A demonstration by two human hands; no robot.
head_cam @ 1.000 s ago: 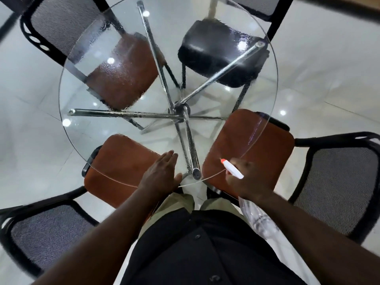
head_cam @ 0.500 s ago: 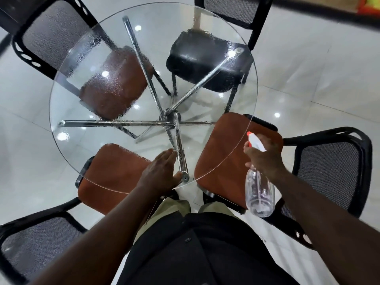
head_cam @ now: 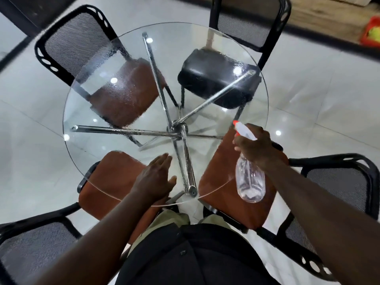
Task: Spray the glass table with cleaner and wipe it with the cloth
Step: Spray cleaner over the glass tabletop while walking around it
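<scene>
Pale glossy floor tiles (head_cam: 308, 95) surround a round glass tabletop (head_cam: 205, 38) on chrome legs (head_cam: 158, 79), w/ four chairs pushed in beneath it.

Head view, the only one: far half of the tabletop looks beaded w/ droplets; near edge looks mostly clear. Left hand (head_cam: 154, 177) lies flat, fingers together & extended, palm down at the near edge, holding nothing. Right hand (head_cam: 255, 147) is wrapped round the neck of a clear spray bottle (head_cam: 249, 182), orange nozzle (head_cam: 236, 125) aimed toward the centre, over the right-near edge; bottle body hangs below the fist. No cloth in sight.

Handling: bottle looks like thin plastic, nearly empty, so prob. light & a bit squashy; best held at the stiff neck, index finger on the trigger, as it is. Glass top is rigid but fragile & slick when wet, so press flat, not at the rim.
</scene>
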